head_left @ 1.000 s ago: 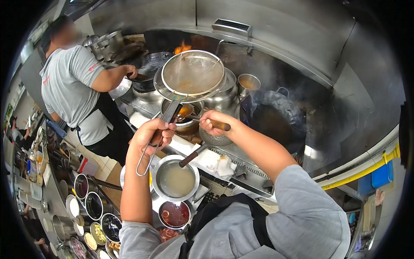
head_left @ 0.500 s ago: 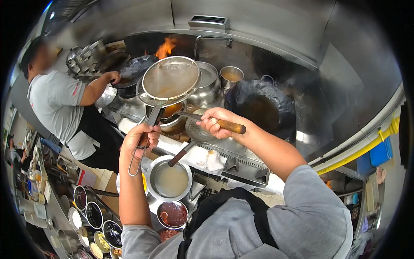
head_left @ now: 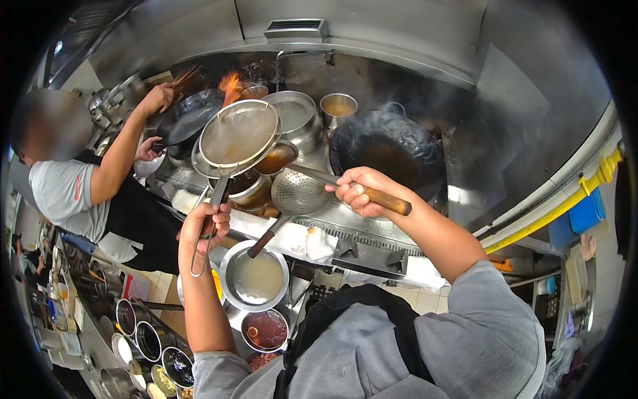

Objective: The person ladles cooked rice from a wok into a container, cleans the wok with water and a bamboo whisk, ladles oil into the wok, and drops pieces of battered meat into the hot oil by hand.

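Observation:
My left hand (head_left: 207, 223) is wrapped round the handles of a fine-mesh strainer (head_left: 239, 133), which appears stacked on a second, wider strainer rim. The mesh is held up over the stove, level with the pots. In my right hand (head_left: 364, 191) is the wooden handle of a ladle (head_left: 276, 159); its bowl holds brown liquid and sits just right of the strainer, above a metal pot (head_left: 249, 193). Below the ladle shaft lies a perforated skimmer (head_left: 302, 191), its dark handle reaching over a bowl of cloudy liquid (head_left: 256, 276).
A steaming wok (head_left: 389, 156) with dark liquid stands at right. Behind are a large pot (head_left: 292, 113) and a small pot (head_left: 339, 106). At left a co-worker (head_left: 73, 186) holds a wok (head_left: 189, 120) near an open flame (head_left: 230, 88). Sauce containers (head_left: 147, 339) line the lower left.
The ladle has come up, its brown-filled bowl now showing beside the strainer. My right hand has shifted slightly right and down. The co-worker's arm is raised, holding thin sticks over the wok.

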